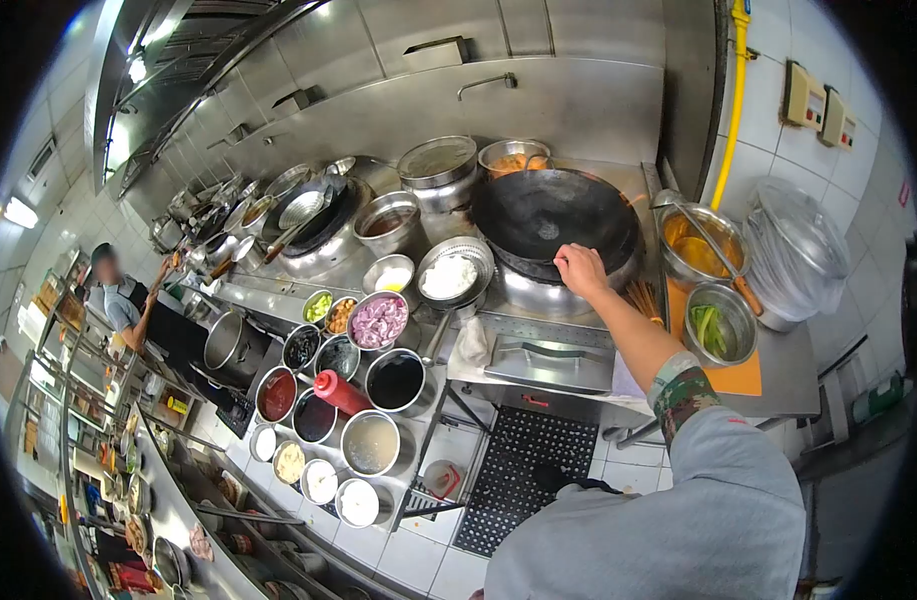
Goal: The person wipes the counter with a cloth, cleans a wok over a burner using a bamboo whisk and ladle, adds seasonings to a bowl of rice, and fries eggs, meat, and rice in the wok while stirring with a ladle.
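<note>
My right hand [580, 268] is at the front rim of a dark, empty-looking wok [550, 215] on the stove, its fingers curled together. Whether it grips the rim or holds something small is hidden. My left hand is out of view. Left of the wok, a perforated strainer with a white food [448, 277] rests near a small bowl of yellow liquid [388, 275]. Right of the wok sit a pot of orange oil [700, 245] with a ladle across it and a metal bowl of green vegetables [716, 325].
Several containers of sauces and ingredients stand at the left, with sliced onion [379, 320] and a red squeeze bottle [340, 393] among them. A co-worker [128, 300] stands far left by the stove line. A plastic-wrapped stack [798, 250] is at the right wall.
</note>
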### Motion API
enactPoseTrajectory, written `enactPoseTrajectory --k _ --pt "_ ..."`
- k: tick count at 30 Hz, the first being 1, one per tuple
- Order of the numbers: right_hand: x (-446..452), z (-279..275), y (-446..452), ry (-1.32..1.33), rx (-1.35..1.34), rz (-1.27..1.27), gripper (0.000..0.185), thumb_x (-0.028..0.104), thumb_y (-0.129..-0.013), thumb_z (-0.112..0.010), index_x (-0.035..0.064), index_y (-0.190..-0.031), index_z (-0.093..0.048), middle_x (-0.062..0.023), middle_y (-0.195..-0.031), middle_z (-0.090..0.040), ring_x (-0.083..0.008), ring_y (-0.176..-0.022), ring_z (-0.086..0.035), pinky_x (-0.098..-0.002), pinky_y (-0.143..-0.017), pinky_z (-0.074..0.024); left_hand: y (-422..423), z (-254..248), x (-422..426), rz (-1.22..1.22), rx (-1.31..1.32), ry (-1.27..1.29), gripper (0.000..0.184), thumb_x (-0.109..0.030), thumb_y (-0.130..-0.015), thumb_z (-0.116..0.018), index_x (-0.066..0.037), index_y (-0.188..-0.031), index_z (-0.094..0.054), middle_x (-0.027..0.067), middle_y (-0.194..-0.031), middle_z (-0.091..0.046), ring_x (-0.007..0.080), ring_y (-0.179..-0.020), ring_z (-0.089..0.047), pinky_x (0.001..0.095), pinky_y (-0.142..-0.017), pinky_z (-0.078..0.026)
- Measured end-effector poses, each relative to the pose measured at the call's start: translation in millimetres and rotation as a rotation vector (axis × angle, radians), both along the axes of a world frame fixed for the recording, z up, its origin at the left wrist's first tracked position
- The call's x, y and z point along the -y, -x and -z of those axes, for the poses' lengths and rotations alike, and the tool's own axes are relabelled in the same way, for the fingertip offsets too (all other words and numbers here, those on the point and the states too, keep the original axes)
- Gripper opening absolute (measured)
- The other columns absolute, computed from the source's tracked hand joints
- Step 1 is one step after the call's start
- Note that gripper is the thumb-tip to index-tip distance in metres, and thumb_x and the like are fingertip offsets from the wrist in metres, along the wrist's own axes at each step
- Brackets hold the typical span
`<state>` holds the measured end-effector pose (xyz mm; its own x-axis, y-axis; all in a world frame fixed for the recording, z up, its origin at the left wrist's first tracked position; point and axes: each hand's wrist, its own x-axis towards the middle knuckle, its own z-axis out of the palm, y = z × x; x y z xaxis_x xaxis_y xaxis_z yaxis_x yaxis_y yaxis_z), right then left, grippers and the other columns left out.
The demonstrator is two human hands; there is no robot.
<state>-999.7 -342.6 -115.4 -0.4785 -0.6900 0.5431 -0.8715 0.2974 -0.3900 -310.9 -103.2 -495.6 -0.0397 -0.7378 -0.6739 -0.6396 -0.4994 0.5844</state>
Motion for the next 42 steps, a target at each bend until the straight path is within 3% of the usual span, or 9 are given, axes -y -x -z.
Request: enactPoseTrajectory --k 12,18,22,23,25,27,30,32,42 --pt "12.7 8.8 -8.3 0.001 -0.098 -0.004 0.014 0.018 -0.085 -0.064 0.0104 -0.096 -0.065 -0.0114 -0.093 -0.064 -0.0325 -0.094 -0.062 -0.0459 -0.080 -0.0452 -23.2 -0.1 -52.7 -0.185 -0.027 -0.039 0.036 -0.031 -0.089 -0.068 0.001 -0.106 -0.071 0.0088 -0.090 -0.074 0.0136 -0.079 -0.067 0.0283 -0.069 -0.053" --pt "-17.2 -67.2 -62.6 -0.183 0.269 0.027 0.031 0.028 -0.092 -0.058 0.0102 -0.114 -0.069 -0.0148 -0.114 -0.069 -0.0319 -0.105 -0.065 -0.0371 -0.091 -0.0493 0.3 16.9 -77.1 -0.123 0.202 -0.064 0.048 -0.050 -0.085 -0.062 -0.008 -0.105 -0.072 0.0155 -0.108 -0.071 0.0335 -0.102 -0.067 0.0433 -0.093 -0.051" --pt "10.1 2.1 31.3 -0.166 -0.109 -0.281 0.039 0.020 -0.096 -0.058 -0.0045 -0.125 -0.060 -0.0236 -0.124 -0.063 -0.0299 -0.110 -0.063 -0.0340 -0.098 -0.0461 27.7 2.1 -63.3 -0.059 0.285 0.016 0.050 -0.049 -0.092 -0.048 -0.007 -0.103 -0.072 0.0193 -0.109 -0.069 0.0374 -0.103 -0.064 0.0478 -0.093 -0.049" --pt "9.9 -16.3 0.3 -0.164 -0.302 -0.197 0.037 0.017 -0.094 -0.060 -0.0050 -0.124 -0.060 -0.0197 -0.119 -0.066 -0.0283 -0.104 -0.064 -0.0355 -0.095 -0.0479 34.7 -7.9 -61.9 -0.145 0.306 0.048 0.046 -0.045 -0.091 -0.049 -0.006 -0.096 -0.073 0.0199 -0.103 -0.070 0.0380 -0.098 -0.066 0.0483 -0.089 -0.050" --pt "1.1 -36.9 -86.4 0.723 -0.683 -0.435 0.031 0.023 -0.090 -0.067 0.0001 -0.070 -0.069 -0.0129 -0.060 -0.063 -0.0289 -0.052 -0.057 -0.0411 -0.049 -0.0458 46.1 -91.7 -56.3 -0.335 0.228 -0.004 0.038 -0.034 -0.087 -0.050 -0.004 -0.091 -0.073 0.0221 -0.100 -0.069 0.0394 -0.092 -0.066 0.0480 -0.083 -0.053" --pt "3.6 -7.4 -152.4 0.206 0.012 -0.807 0.020 0.020 -0.094 -0.061 0.0011 -0.092 -0.067 -0.0061 -0.059 -0.058 -0.0205 -0.047 -0.049 -0.0362 -0.044 -0.0429 59.6 -83.9 -64.7 -0.548 0.249 0.064 0.035 -0.030 -0.084 -0.053 -0.003 -0.093 -0.073 0.0220 -0.099 -0.070 0.0385 -0.095 -0.067 0.0463 -0.087 -0.053" --pt "3.1 86.5 -245.5 -0.774 0.707 -1.255 0.028 0.010 -0.091 -0.060 -0.0008 -0.117 -0.063 -0.0102 -0.109 -0.066 -0.0208 -0.086 -0.065 -0.0336 -0.080 -0.0525 74.8 -99.5 -76.2 -0.712 0.217 0.036 0.034 -0.027 -0.084 -0.054 -0.002 -0.097 -0.073 0.0218 -0.105 -0.069 0.0373 -0.101 -0.066 0.0448 -0.091 -0.052" --pt "-34.8 92.9 -310.9 -0.949 0.211 -1.583 0.026 0.009 -0.087 -0.065 -0.0019 -0.111 -0.065 -0.0099 -0.091 -0.067 -0.0157 -0.078 -0.062 -0.0299 -0.072 -0.0519 90.9 -111.0 -97.9 -0.765 0.203 -0.029 0.034 -0.025 -0.085 -0.053 -0.002 -0.101 -0.072 0.0217 -0.113 -0.068 0.0363 -0.106 -0.065 0.0442 -0.093 -0.051" --pt "21.2 278.2 -362.2 -1.370 -0.028 -1.820 0.027 0.017 -0.086 -0.066 0.0008 -0.108 -0.065 -0.0104 -0.082 -0.067 -0.0210 -0.068 -0.066 -0.0332 -0.065 -0.0544 245.0 -49.0 -296.4 -1.165 0.391 -0.368 0.042 -0.036 -0.088 -0.050 -0.002 -0.093 -0.073 0.0218 -0.106 -0.069 0.0380 -0.100 -0.065 0.0474 -0.090 -0.051"
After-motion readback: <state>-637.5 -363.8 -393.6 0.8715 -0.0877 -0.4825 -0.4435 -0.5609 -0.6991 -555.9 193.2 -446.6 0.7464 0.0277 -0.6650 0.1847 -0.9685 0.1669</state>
